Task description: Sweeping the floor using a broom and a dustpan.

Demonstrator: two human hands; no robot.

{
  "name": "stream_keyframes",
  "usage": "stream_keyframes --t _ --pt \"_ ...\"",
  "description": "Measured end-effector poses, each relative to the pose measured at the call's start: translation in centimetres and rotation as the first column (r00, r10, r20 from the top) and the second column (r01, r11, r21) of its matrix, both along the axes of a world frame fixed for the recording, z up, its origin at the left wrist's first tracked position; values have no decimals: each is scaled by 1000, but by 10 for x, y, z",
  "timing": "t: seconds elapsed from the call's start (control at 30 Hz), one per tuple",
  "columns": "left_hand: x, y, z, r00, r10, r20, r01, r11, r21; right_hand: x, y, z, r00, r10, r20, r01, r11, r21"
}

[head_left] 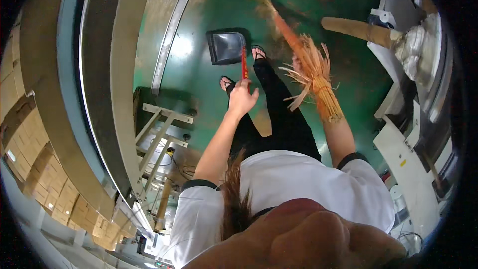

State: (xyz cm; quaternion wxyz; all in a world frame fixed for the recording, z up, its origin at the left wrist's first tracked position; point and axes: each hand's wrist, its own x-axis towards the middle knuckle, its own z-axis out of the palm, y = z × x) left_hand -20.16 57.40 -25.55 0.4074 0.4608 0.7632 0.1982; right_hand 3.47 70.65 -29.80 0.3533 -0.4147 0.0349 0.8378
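Note:
My left hand [243, 98] is closed around the red handle [245, 65] of a black dustpan [227, 48]. The pan lies on the green floor just ahead of my feet. On the right, my right hand [297, 63] grips a straw broom [322, 87], and the straw hides most of its fingers. The broom slants up and to the left, with an orange middle length and a frayed, tied bundle of straw that overlaps my right forearm. Its pale far tip is smeared by motion near the floor.
At left runs a long machine or conveyor edge [122, 69], with stacked cardboard boxes [55, 184] beyond it. A metal frame [162, 129] stands beside my left leg. On the right are a brown cardboard roll [356, 29] and white machine panels [406, 154]. My sandalled feet [259, 53] stand near the pan.

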Motion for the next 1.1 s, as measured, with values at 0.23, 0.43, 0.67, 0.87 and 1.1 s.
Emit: stream_keyframes --t 0.23,0.43,0.67,0.87,1.1 --pt "-34 -33 -13 979 197 53 -203 920 334 28 -17 60 679 689 253 -596 719 -358" --pt "-19 -30 -35 895 427 128 -446 855 265 30 17 123 322 678 661 -760 601 -247" --pt "-69 -19 32 951 264 161 -296 930 218 31 28 127 -151 -41 988 -927 353 -127" --pt "-120 18 32 970 233 61 -241 950 197 45 120 15 372 483 793 -791 611 -1" --pt "-165 69 -5 956 294 -11 -291 951 107 -59 245 -21 -445 -70 893 -895 -7 -446"
